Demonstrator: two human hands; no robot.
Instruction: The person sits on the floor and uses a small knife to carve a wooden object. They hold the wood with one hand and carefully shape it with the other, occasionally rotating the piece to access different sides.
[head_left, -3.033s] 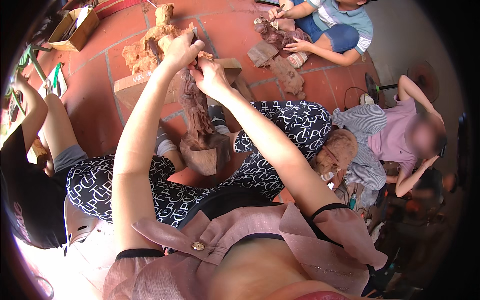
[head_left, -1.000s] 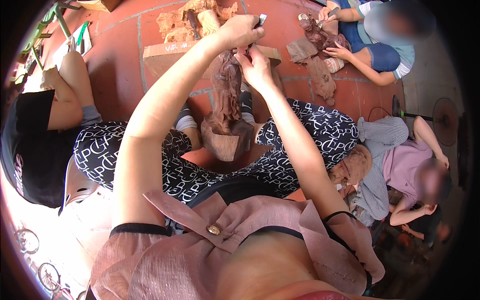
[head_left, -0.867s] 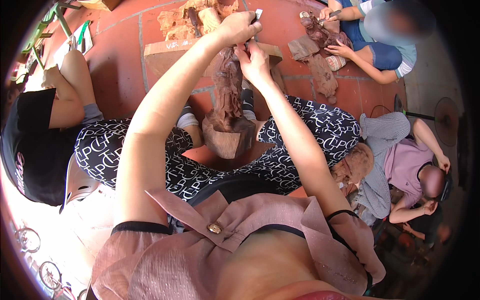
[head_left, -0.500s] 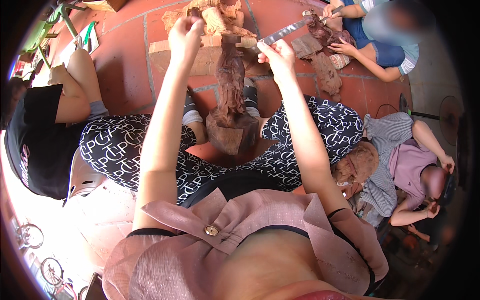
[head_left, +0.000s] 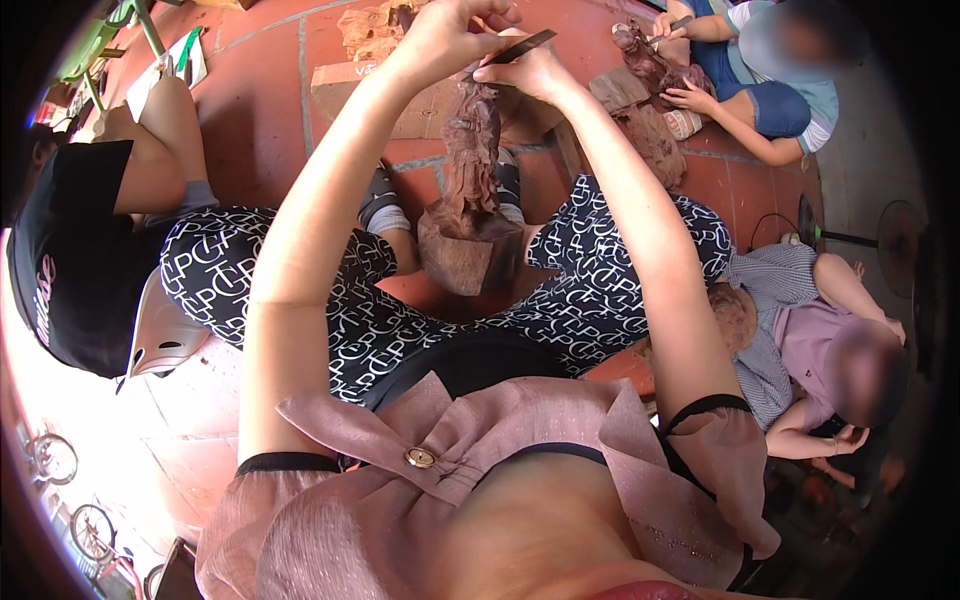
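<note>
A thin strip point(head_left: 524, 47), dark on the side now showing and looking like sandpaper, sits where my two hands meet. My right hand point(head_left: 530, 76) pinches it between thumb and fingers. Bent over from the left, my left hand point(head_left: 452, 38) has its fingers closed at the strip's other end; part of that grip is hidden. Just below the hands stands a reddish-brown wooden carved figure point(head_left: 472, 150), upright on its thick block base point(head_left: 468, 255) between my feet. My hands cover its top.
Behind the figure are a pale wood block point(head_left: 345, 100) and a lighter carving point(head_left: 372, 35). At the far right a person point(head_left: 800, 75) works on another dark carving point(head_left: 650, 70). People sit close on the left point(head_left: 75, 255) and right point(head_left: 830, 350). A fan point(head_left: 900, 235) stands at right.
My hands were apart, with the strip stretching from the right hand, its grey face showing. They have come together above the figure, and the strip's dark side now shows.
</note>
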